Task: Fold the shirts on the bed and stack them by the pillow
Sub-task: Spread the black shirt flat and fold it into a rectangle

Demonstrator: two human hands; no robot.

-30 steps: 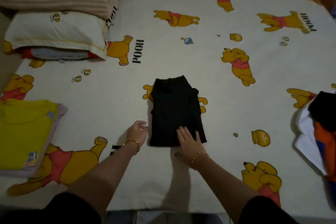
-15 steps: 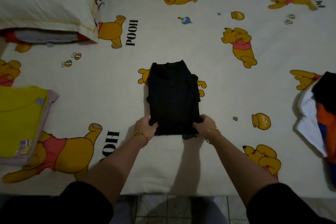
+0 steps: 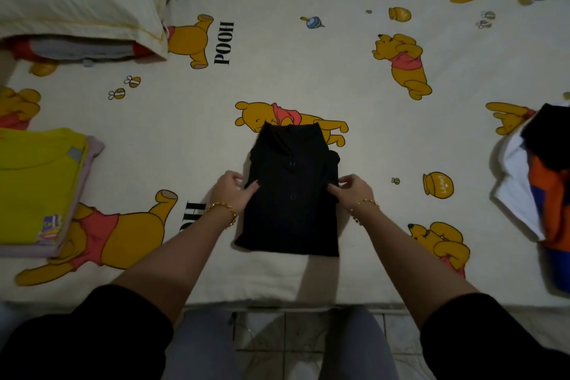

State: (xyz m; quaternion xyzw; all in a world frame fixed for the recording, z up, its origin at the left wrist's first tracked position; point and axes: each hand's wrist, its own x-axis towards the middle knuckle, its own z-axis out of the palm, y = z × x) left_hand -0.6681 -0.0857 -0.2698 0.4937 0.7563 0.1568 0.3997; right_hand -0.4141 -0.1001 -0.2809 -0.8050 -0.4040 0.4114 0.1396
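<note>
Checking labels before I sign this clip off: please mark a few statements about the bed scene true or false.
1. The left hand and right hand pinch the side edges of the folded black button-front shirt. True.
2. The black shirt lies on the stack topped by the folded yellow shirt. False: it lies apart from it, mid-bed on the printed cream bedsheet.
3. The yellow-topped stack is on the person's left. True.
4. The heap of unfolded clothes lies against the cream pillow. False: the heap is at the right edge and the pillow is at the far left.
</note>
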